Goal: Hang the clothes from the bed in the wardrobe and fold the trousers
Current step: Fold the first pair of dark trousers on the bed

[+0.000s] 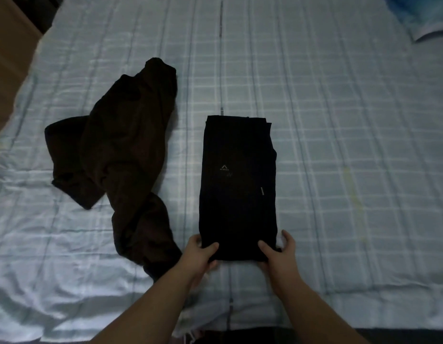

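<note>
Black trousers, folded into a narrow rectangle with a small grey logo on top, lie in the middle of the bed. My left hand grips their near left corner, thumb on top of the cloth. At the near right corner my right hand holds them the same way, fingers under the edge. A dark brown garment lies crumpled and unfolded to the left, apart from the trousers.
The bed is covered by a pale blue checked sheet that is wrinkled at the near left. A blue pillow corner shows at the far right. Brown wooden furniture stands beside the bed at the far left.
</note>
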### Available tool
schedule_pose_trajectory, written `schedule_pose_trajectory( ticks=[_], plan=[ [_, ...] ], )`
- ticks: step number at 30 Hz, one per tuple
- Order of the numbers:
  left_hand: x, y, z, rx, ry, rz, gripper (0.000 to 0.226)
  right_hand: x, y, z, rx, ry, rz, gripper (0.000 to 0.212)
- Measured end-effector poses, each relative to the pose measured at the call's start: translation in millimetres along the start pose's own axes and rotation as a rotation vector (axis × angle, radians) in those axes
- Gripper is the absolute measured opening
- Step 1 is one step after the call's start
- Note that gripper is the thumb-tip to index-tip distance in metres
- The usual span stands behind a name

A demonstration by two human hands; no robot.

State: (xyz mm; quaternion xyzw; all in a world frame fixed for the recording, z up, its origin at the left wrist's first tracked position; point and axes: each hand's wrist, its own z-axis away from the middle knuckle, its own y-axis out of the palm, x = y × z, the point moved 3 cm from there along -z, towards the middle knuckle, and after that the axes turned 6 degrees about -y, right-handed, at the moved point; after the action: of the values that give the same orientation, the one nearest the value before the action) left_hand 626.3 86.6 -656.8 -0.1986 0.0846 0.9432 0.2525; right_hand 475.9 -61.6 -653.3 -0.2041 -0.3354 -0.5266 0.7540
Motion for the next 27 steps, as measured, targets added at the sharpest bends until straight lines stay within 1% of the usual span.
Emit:
schedule_pose_trajectory(
  ticks=[1, 3, 5, 8, 11, 13, 15, 16, 18, 22, 24, 26, 27],
  plan=[
    [-2.4, 0.2, 8.1, 0.009, 0.043, 0.025, 0.054, 6.8, -0.8, 8.5, 0.016, -0.041, -0.005, 0.077],
    [-16.5, 1.8, 27.4, 0.039, 0.137, 0.052, 0.061, 25.4, 0.8, 21.0, 0.075, -0.138, 0.036, 0.069],
    [-38.2, 4.3, 45.8, 0.064, 0.211, 0.017, 0.059, 44.8, 4.8, 27.4, 0.137, -0.192, 0.060, 0.054],
    [-77.5, 8.7, 66.1, 0.089, 0.295, 0.020, 0.053, 76.2, 16.7, 24.5, 0.202, -0.174, -0.044, 0.036],
    [-119.7, 19.1, 76.1, 0.138, 0.347, 0.131, 0.051, 113.8, 33.9, 13.5, 0.246, -0.185, -0.132, 0.033],
    [-148.2, 28.1, 76.3, 0.139, 0.396, 0.190, 0.038, 137.0, 45.6, 2.2, 0.262, -0.202, -0.175, 0.034],
    [-178.3, 39.1, 66.2, 0.137, 0.426, 0.196, 0.023, 160.7, 59.4, -17.1, 0.253, -0.214, -0.210, 0.033],
    [-193.2, 44.9, 59.5, 0.147, 0.410, 0.202, 0.020, 172.5, 66.4, -28.6, 0.246, -0.218, -0.224, 0.032],
    [-220.7, 56.1, 43.0, 0.166, 0.299, 0.252, 0.019, 193.4, 80.9, -53.0, 0.245, -0.191, -0.267, 0.031],
    [-267.0, 71.9, 4.8, 0.162, 0.035, 0.539, 0.019, 228.5, 109.6, -96.3, 0.206, -0.003, -0.391, 0.032],
    [-285.9, 76.8, -14.0, 0.167, -0.014, 0.623, 0.018, 242.1, 123.0, -116.3, 0.160, 0.070, -0.446, 0.029],
    [-301.8, 80.3, -31.5, 0.162, -0.025, 0.664, 0.019, 249.6, 133.2, -141.4, 0.103, 0.144, -0.471, 0.027],
    [-307.4, 79.9, -43.5, 0.145, -0.018, 0.667, 0.022, 251.8, 137.1, -154.1, 0.084, 0.172, -0.466, 0.026]
  ],
)
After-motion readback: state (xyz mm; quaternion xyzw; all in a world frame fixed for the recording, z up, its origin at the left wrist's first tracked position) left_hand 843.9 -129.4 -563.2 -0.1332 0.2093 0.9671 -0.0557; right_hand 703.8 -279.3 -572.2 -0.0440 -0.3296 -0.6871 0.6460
